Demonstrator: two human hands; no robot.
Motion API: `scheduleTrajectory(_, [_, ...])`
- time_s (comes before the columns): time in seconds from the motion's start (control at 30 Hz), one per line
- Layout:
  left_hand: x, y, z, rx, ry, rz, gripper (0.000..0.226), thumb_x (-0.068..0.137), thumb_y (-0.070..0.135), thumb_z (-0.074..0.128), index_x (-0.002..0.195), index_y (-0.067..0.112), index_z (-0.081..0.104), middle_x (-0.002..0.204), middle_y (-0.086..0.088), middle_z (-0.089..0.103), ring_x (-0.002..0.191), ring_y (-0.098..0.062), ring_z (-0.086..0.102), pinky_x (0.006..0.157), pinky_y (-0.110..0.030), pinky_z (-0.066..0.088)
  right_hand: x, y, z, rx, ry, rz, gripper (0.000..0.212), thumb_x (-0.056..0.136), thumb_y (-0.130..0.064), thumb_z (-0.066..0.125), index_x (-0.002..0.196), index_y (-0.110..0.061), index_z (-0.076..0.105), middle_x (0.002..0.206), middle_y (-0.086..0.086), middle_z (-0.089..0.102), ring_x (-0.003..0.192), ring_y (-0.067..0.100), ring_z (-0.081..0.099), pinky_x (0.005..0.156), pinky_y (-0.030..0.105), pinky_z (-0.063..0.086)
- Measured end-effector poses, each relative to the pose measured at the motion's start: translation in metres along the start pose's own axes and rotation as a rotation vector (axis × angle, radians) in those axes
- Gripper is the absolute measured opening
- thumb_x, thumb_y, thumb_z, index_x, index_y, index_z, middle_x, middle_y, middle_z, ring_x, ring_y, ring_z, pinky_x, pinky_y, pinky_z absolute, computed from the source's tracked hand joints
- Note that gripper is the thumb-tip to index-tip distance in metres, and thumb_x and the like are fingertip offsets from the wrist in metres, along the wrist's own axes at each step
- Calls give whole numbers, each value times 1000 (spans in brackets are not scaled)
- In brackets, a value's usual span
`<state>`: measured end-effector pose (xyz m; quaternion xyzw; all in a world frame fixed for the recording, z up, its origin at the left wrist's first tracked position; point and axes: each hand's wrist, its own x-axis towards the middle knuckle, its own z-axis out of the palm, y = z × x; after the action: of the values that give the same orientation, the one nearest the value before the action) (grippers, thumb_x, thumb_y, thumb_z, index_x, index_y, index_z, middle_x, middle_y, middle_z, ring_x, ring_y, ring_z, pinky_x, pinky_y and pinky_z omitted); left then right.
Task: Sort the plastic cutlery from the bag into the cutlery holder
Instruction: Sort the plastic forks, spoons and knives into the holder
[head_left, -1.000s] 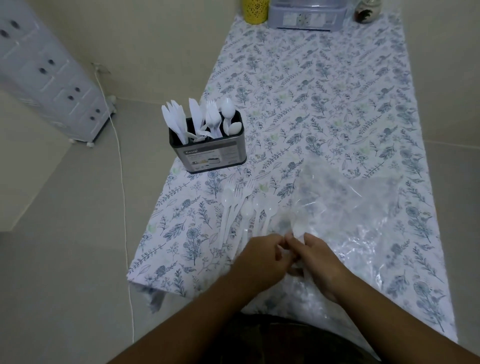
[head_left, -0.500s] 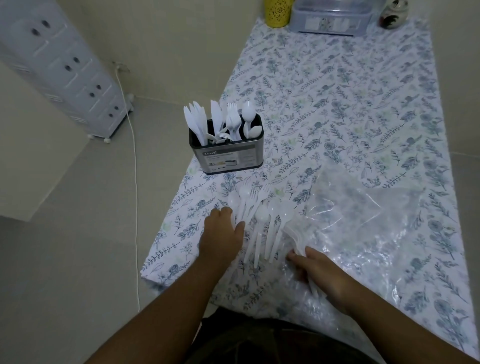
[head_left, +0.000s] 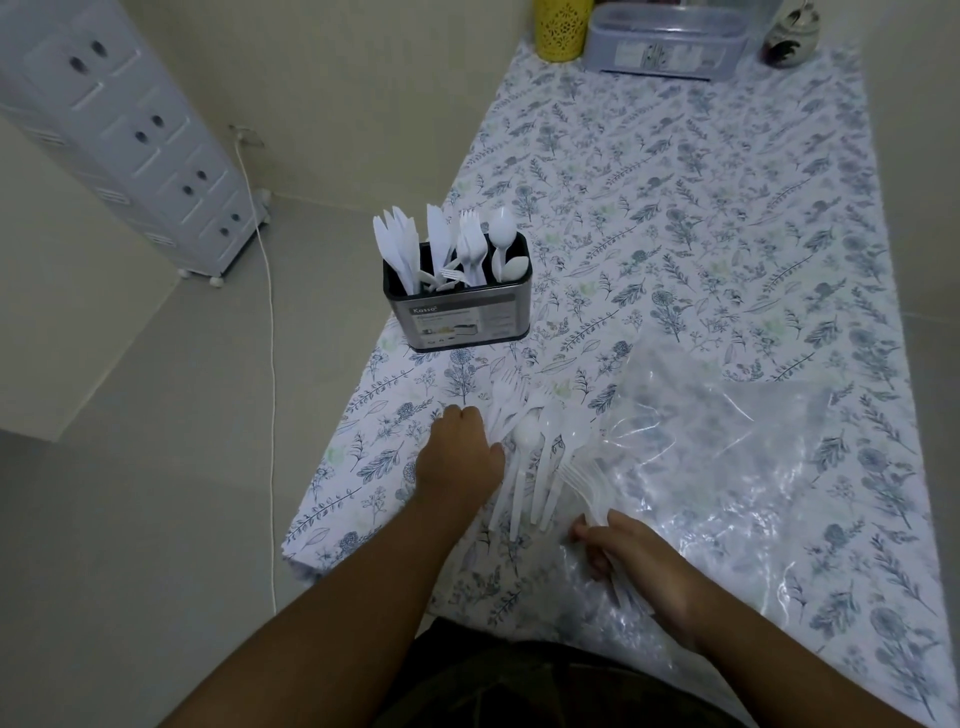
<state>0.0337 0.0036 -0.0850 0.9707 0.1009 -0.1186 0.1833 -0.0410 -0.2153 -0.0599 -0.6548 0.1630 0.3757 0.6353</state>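
A dark metal cutlery holder (head_left: 457, 317) stands near the table's left edge, with white plastic knives, forks and spoons upright in it. Several loose white spoons and forks (head_left: 530, 457) lie on the floral cloth in front of it. My left hand (head_left: 460, 457) rests palm down on the left end of that row, fingers curled over the pieces there. My right hand (head_left: 628, 556) grips a bunch of white plastic forks (head_left: 587, 483) by their handles. A crumpled clear plastic bag (head_left: 727, 457) lies to the right.
The table (head_left: 701, 208) is covered with a blue floral cloth. At its far end stand a yellow cup (head_left: 561, 26), a grey lidded box (head_left: 665, 41) and a small dark jar (head_left: 789, 36). A white drawer unit (head_left: 130, 135) and a cord (head_left: 270, 364) are on the floor to the left.
My hands came apart. The left one moved left and forward onto the loose cutlery; the right one stayed near the bag mouth holding the forks. The camera came closer.
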Motion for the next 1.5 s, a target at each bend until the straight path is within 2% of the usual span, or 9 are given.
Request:
scheduleTrajectory(0.13, [5,4,-2,14,-4,7,42,95,36,55,129,12,47,122,-8,51,111,-26,56,84,-42,55,0,-2,-2,49,39,14,36,85,-33,68,97,1,64,63,2,54,65,21,53,55,31,41])
scheduleTrajectory(0.23, [5,2,-3,28,26,27,26,98,31,49,116,12,52,109,-7,55,99,-25,59,78,-43,56,1,-3,-4,81,88,5,20,95,-24,64,93,-4,62,62,3,53,60,20,51,57,35,40])
scheduleTrajectory(0.37, [4,-5,-6,37,104,26,17,99,26,48,97,12,58,95,-4,55,86,-22,58,68,-35,52,4,-8,-3,196,155,1,20,100,-22,61,94,-4,57,70,9,61,67,26,56,62,39,53])
scheduleTrajectory(0.53, [-1,-10,-7,-61,185,25,14,96,26,53,85,17,53,86,1,54,75,-18,55,61,-33,49,7,-9,-6,217,229,-2,25,101,-27,59,108,-4,64,76,7,66,61,19,53,57,37,45])
scheduleTrajectory(0.73, [5,-9,-17,-220,229,-9,29,93,34,62,117,23,51,103,4,61,88,-18,61,73,-35,55,3,-5,-8,276,227,31,27,101,-25,59,113,-1,63,73,6,62,58,18,49,54,33,41])
scheduleTrajectory(0.87, [13,3,-7,-177,124,97,34,94,34,59,124,18,55,112,-4,64,99,-23,64,82,-39,55,2,-5,-7,296,203,45,29,100,-23,60,119,-1,61,72,6,55,54,17,44,51,31,38])
scheduleTrajectory(0.97, [22,10,2,-160,27,31,44,97,36,56,133,11,53,125,-10,61,116,-29,59,95,-41,51,2,-8,-7,300,182,54,23,101,-20,56,118,-8,65,70,6,54,54,16,44,50,30,36])
scheduleTrajectory(1.2, [35,18,0,-173,-4,-104,24,94,25,60,113,10,62,114,-9,58,101,-27,62,81,-36,53,1,-14,-6,298,176,61,19,101,-17,54,113,-8,65,71,5,57,61,17,49,55,32,40])
scheduleTrajectory(1.5, [37,12,5,-113,-78,-69,19,85,10,61,103,5,61,103,-10,62,97,-28,63,73,-33,51,4,-15,-3,307,170,72,16,101,-19,57,109,-9,66,73,6,61,66,20,52,59,34,42])
